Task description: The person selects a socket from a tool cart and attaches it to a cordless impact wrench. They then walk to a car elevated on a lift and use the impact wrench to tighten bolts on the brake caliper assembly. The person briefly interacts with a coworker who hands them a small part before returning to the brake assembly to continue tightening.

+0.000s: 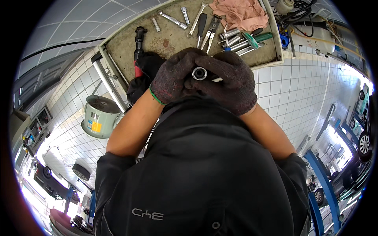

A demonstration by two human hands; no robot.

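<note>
My left hand [173,74] and my right hand [236,80], both in dark knit gloves, are closed together in front of my chest. Between them is a metal socket [199,73], its round end facing up. A shiny metal piece [217,79] shows under my right fingers; its kind is hidden. Just beyond, on the worn tool tray [161,43], lie a combination wrench [196,21], a black-handled tool [202,25], pliers [213,29] and several sockets [232,38]. A red and black power ratchet [139,45] rests left of my hands.
A pink cloth [240,13] and a green-handled screwdriver [263,37] are at the tray's right. A pale green bucket [101,118] hangs or stands at the left. Hoses [305,17] lie at the far right. Blue lift posts [325,185] and cars stand behind.
</note>
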